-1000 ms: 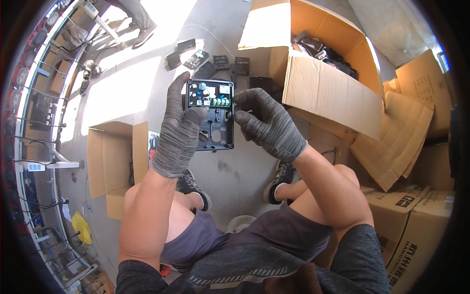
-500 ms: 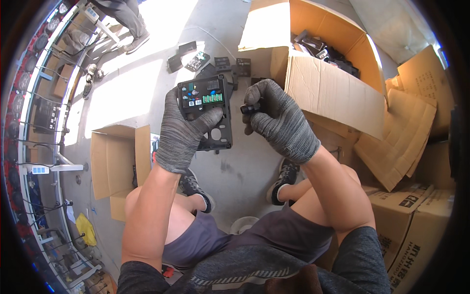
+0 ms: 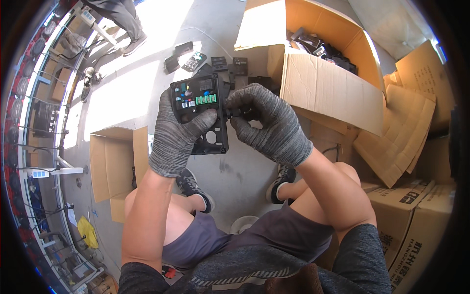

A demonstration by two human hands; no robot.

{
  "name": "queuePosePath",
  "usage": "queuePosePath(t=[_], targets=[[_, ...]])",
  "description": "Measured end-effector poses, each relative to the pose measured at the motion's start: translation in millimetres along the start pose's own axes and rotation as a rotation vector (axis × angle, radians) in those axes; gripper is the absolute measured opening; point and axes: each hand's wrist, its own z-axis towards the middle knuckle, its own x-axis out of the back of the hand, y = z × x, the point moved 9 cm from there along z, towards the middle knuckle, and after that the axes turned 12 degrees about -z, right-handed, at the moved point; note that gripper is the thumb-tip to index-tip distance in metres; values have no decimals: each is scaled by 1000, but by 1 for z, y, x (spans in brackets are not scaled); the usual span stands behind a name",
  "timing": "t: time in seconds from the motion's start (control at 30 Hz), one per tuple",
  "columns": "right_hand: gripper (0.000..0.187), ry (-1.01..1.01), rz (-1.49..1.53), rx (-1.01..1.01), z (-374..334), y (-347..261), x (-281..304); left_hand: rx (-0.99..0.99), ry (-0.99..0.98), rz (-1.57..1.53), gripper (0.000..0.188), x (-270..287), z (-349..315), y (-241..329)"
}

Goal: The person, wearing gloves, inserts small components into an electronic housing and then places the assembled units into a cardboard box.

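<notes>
Both my hands wear grey knitted gloves. My left hand (image 3: pixel 177 132) grips a black plastic housing (image 3: pixel 213 148) by its left side, thumb across its front. Inside the housing sits a circuit board (image 3: pixel 196 90) with a green terminal block (image 3: pixel 206 99) and small coloured components; below are round and oval cutouts. My right hand (image 3: pixel 268 120) is closed on a small black plastic fitting (image 3: pixel 232 112), pinched between thumb and fingers. That fitting meets the right edge of the housing; whether it is seated in a hole there is hidden by my fingers.
Several black housings and boards (image 3: pixel 194 61) lie on the floor ahead. At the far right, a large open carton (image 3: pixel 333 81) holds black parts. A smaller open carton (image 3: pixel 112 161) stands left, beside a rack (image 3: pixel 66 171). Sealed boxes (image 3: pixel 399 210) are at my right; a person's leg (image 3: pixel 128 24) shows far left.
My right hand has moved left, bringing the black fitting from beside the housing to its right edge. The housing has shifted slightly left in my left hand.
</notes>
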Motion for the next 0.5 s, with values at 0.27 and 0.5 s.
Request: queuePosePath(t=[0.27, 0.5], targets=[[27, -38, -101, -22, 4, -9, 0, -26, -8, 8, 75, 5, -2, 2], [24, -165, -288, -163, -1, 4, -7, -2, -33, -23, 76, -7, -11, 7]])
